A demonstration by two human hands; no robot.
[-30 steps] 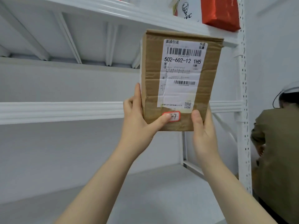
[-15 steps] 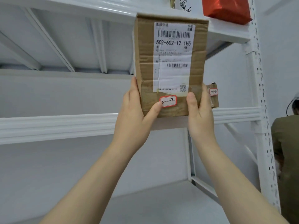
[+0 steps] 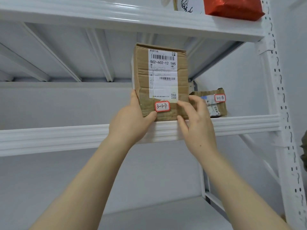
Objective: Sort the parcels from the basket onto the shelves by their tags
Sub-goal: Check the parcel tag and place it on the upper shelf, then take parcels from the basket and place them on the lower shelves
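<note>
A brown cardboard parcel [image 3: 142, 77] with a white shipping label and a red-edged tag reading 3-1-7 stands upright on the middle shelf [image 3: 66, 138] of a white rack. My left hand [image 3: 131, 120] grips its lower left edge, thumb on the front. My right hand [image 3: 194, 122] is at its lower right corner with fingers spread, touching it loosely. To the right, a smaller cardboard parcel [image 3: 221, 107] tagged 3-1-8 sits on the same shelf.
The top shelf [image 3: 116, 15] carries a red bag [image 3: 232, 7] and a white printed bag [image 3: 187, 5]. A perforated white upright [image 3: 282, 113] bounds the rack on the right. A lower shelf [image 3: 166, 213] lies below. A person's olive sleeve [image 3: 304, 156] shows at the right edge.
The parcel went from being held up in front of the rack to standing on the middle shelf beside the 3-1-8 parcel. My right hand loosened its grip and spread its fingers.
</note>
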